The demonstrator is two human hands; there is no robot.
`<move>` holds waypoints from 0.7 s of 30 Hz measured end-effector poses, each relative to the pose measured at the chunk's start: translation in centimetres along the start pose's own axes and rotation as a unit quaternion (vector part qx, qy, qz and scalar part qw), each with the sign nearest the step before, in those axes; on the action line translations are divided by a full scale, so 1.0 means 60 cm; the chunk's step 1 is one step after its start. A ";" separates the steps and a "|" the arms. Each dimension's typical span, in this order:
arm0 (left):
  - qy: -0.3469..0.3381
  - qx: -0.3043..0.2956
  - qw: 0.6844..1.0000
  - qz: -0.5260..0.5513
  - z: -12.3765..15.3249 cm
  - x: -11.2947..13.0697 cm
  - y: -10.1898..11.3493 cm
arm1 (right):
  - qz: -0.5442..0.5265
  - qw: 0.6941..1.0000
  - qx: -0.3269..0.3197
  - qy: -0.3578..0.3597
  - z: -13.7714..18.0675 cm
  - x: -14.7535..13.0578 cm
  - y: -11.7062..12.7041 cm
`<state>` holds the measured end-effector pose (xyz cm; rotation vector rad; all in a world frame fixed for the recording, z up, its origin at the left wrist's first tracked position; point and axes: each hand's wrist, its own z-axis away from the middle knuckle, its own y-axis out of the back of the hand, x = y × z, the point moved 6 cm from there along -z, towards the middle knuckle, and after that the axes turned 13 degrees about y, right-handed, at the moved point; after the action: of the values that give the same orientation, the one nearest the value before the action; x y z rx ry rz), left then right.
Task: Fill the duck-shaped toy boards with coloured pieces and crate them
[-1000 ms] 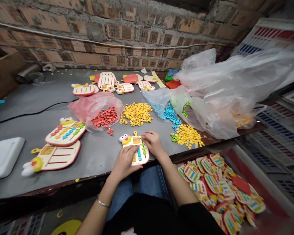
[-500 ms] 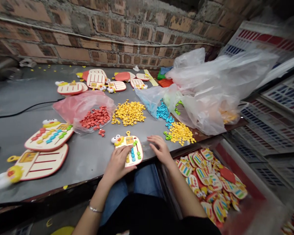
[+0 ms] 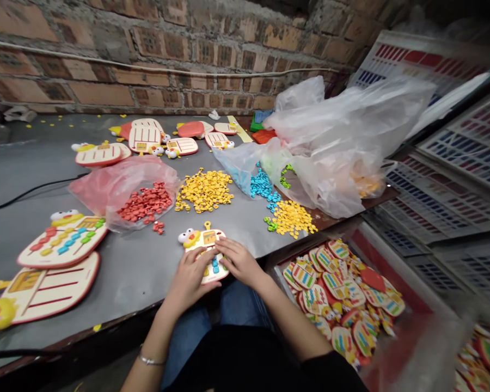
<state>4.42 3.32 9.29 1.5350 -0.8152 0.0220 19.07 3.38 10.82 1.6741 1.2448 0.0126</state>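
A small duck-shaped toy board (image 3: 202, 239) with coloured beads lies at the near edge of the grey table (image 3: 139, 267). My left hand (image 3: 191, 275) rests on its lower left part with fingers curled over it. My right hand (image 3: 239, 262) lies across its right side, fingers flat and pressed on the board. Both hands cover much of the board's beads. Behind it lie loose bead piles: red (image 3: 146, 201), yellow (image 3: 204, 189), blue (image 3: 262, 185) and a second yellow one (image 3: 292, 218).
Two larger duck boards (image 3: 61, 239) (image 3: 36, 288) lie at the left, several more (image 3: 147, 139) at the back by the brick wall. Clear plastic bags (image 3: 343, 141) fill the right side. A bin of finished boards (image 3: 338, 288) sits below the table's right edge. A black cable (image 3: 28, 190) crosses the table.
My right hand came back from the table at the right and now lies on the small board. The view shifted a little to the right and down.
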 end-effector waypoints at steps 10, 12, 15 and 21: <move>-0.017 0.009 0.999 0.030 0.002 0.000 0.004 | 0.130 0.968 0.193 -0.098 0.068 0.036 0.155; -0.009 -0.007 0.999 0.030 0.000 0.000 0.004 | 0.215 0.932 0.246 -0.157 0.095 0.089 0.212; -0.002 -0.017 0.999 0.035 0.000 -0.001 0.005 | 0.268 0.919 0.202 -0.206 0.113 0.176 0.257; -0.023 -0.011 0.999 0.044 -0.001 0.003 0.008 | 0.286 0.947 -0.003 -0.146 0.098 0.256 0.233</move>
<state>4.33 3.30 9.82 1.4825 -0.9167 0.0414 39.29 10.93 9.90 1.8995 0.5119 0.1173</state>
